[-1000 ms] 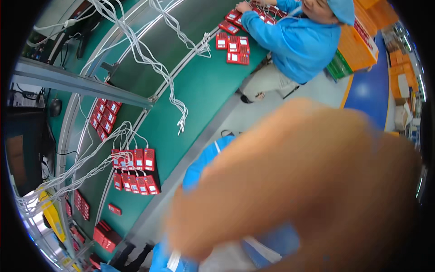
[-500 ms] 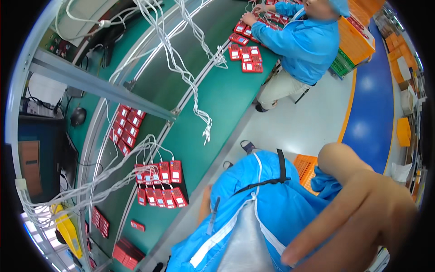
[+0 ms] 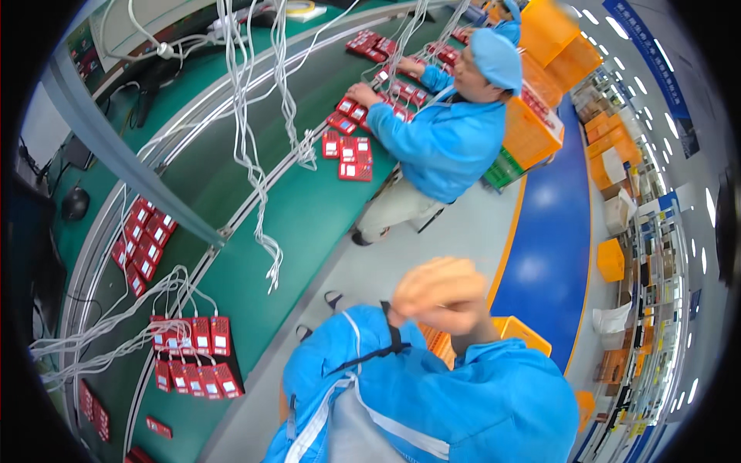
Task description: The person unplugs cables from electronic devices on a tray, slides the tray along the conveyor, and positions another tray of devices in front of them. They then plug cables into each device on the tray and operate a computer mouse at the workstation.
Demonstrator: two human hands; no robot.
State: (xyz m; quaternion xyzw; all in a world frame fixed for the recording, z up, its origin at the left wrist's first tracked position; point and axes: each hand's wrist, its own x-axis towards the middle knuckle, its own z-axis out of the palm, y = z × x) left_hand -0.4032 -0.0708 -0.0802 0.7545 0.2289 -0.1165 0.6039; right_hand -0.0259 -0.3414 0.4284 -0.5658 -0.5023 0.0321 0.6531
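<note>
Right hand (image 3: 441,295) curled shut at the near right, fingers pinching a black strap (image 3: 394,333) on the blue jacket (image 3: 432,393), left hand unseen, red devices (image 3: 193,355) on the green bench (image 3: 309,224) at near left, co-worker (image 3: 448,131) far.

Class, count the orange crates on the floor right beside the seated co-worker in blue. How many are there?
1: a large orange crate stands against the co-worker, at that person's back. More orange crates are stacked further off, and others may be hidden.
</note>
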